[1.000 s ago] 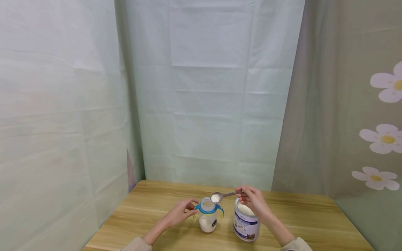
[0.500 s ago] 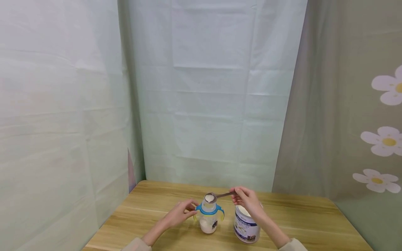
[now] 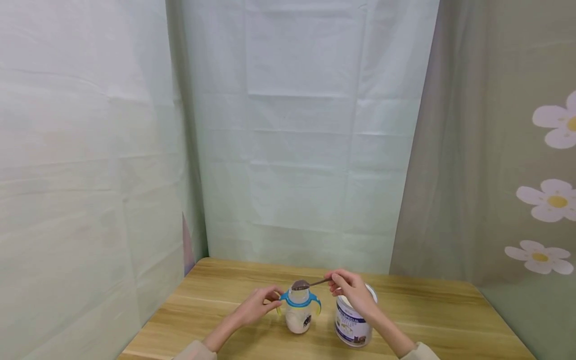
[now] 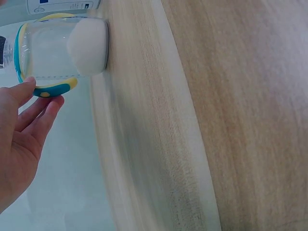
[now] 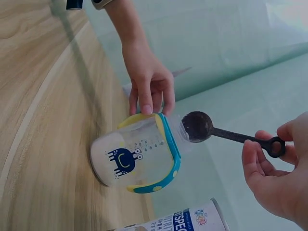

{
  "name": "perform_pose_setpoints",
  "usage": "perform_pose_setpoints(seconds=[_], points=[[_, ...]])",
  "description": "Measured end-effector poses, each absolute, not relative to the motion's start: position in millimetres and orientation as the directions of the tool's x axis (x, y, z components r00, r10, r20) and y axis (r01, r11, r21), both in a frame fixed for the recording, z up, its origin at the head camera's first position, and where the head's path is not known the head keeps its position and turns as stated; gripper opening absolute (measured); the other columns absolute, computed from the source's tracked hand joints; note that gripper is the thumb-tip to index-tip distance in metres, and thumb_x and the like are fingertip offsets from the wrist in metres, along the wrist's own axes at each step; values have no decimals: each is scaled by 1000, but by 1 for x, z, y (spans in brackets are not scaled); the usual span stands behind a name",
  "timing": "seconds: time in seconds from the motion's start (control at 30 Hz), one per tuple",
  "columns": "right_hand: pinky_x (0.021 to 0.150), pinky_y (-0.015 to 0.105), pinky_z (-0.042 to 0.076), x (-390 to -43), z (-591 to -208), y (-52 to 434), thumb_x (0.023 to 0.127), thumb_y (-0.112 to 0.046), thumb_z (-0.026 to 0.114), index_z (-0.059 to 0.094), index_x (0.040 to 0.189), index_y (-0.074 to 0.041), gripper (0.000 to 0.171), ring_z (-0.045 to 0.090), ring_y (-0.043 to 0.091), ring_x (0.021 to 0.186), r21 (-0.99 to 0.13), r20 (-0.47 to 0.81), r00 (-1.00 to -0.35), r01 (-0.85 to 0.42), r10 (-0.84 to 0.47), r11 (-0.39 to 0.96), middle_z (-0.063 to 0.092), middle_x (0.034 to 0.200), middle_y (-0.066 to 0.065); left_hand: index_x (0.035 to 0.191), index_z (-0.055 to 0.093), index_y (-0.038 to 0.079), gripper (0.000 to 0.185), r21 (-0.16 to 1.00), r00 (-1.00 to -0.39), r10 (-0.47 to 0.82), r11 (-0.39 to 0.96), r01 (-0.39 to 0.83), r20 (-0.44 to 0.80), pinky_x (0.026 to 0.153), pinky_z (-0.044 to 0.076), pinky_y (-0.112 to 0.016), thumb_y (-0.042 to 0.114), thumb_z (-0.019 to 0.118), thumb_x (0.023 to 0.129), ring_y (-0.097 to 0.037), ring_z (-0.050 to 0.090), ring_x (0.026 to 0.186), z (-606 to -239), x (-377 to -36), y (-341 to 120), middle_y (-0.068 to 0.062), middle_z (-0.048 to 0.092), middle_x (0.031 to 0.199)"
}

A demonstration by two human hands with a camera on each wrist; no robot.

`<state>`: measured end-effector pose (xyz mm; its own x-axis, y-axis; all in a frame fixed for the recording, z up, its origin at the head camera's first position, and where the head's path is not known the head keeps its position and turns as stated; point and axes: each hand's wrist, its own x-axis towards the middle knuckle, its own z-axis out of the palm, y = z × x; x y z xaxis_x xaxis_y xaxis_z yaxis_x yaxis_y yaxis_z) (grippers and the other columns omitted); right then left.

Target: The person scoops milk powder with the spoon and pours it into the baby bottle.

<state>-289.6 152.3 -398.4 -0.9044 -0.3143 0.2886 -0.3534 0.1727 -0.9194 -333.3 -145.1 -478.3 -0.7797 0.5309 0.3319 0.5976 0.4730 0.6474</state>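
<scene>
A clear baby bottle (image 3: 298, 319) with a blue and yellow two-handled collar stands uncapped on the wooden table, white powder in its lower part. My left hand (image 3: 257, 306) pinches one of its handles (image 4: 55, 90) between thumb and fingers. Above, my right hand (image 3: 353, 292) grips the end of a dark measuring spoon (image 5: 231, 135). Its bowl (image 5: 197, 126) is tipped over at the bottle's mouth, its underside turned up in the head view. Beneath the right hand stands an open milk powder tin (image 3: 353, 325), white with a purple band.
The wood-grain table (image 3: 432, 320) has rounded far corners. Pale cloth curtains (image 3: 297, 150) hang close behind it and on both sides, the right one printed with white flowers (image 3: 557, 201). The tin is a short way right of the bottle.
My right hand has moved left, bringing the spoon over the bottle's mouth and turning its powder-filled bowl over. The powder is gone from sight in the bowl. My left hand stays on the handle.
</scene>
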Motion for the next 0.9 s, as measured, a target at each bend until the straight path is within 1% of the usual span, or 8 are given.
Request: perform_pose_setpoints(seconds=[0.13,0.23,0.37,0.5,0.73,0.9], points=[[75,24,55,-290,-400,156,104,-22,46,58,116,13,38,61,4,81,-910,310,-890,-380,-335,167,63,90,-3,111,63,12,16,657,-789,526,479,583,318,75,54,-27,16,61,95,-16,69,92,-478,-333,-145,-9,72,101],[75,25,55,-290,-401,158,104,-20,45,57,116,14,38,61,4,81,-908,322,-886,-389,-334,157,62,90,-4,110,63,12,15,658,-788,528,476,584,317,74,55,-28,14,61,95,-16,69,92,-477,-333,-145,-11,72,101],[76,26,55,-291,-402,161,104,-21,44,58,116,12,38,61,5,82,-924,303,-901,-358,-310,136,63,93,-2,110,63,11,15,657,-786,531,474,586,317,74,55,-30,12,61,95,-17,69,93,-476,-333,-145,-13,72,102],[75,24,55,-291,-402,165,104,-24,44,56,118,14,42,60,7,82,-946,274,-920,-311,-279,95,62,94,-1,110,63,11,15,654,-784,533,476,588,318,75,55,-29,12,60,95,-18,69,93,-476,-333,-146,-15,72,103],[74,22,54,-293,-403,170,104,-23,44,54,119,16,43,60,13,84,-968,238,-945,-249,-223,23,61,90,-2,110,63,11,15,644,-779,539,479,596,320,74,55,-28,12,60,95,-18,69,93,-475,-333,-145,-14,72,103],[73,22,54,-293,-404,173,104,-23,44,54,118,16,43,60,12,81,-970,239,-949,-242,-204,-11,60,88,-2,110,62,8,15,649,-782,540,479,591,312,75,55,-31,9,60,95,-21,69,93,-475,-333,-144,-17,71,103]])
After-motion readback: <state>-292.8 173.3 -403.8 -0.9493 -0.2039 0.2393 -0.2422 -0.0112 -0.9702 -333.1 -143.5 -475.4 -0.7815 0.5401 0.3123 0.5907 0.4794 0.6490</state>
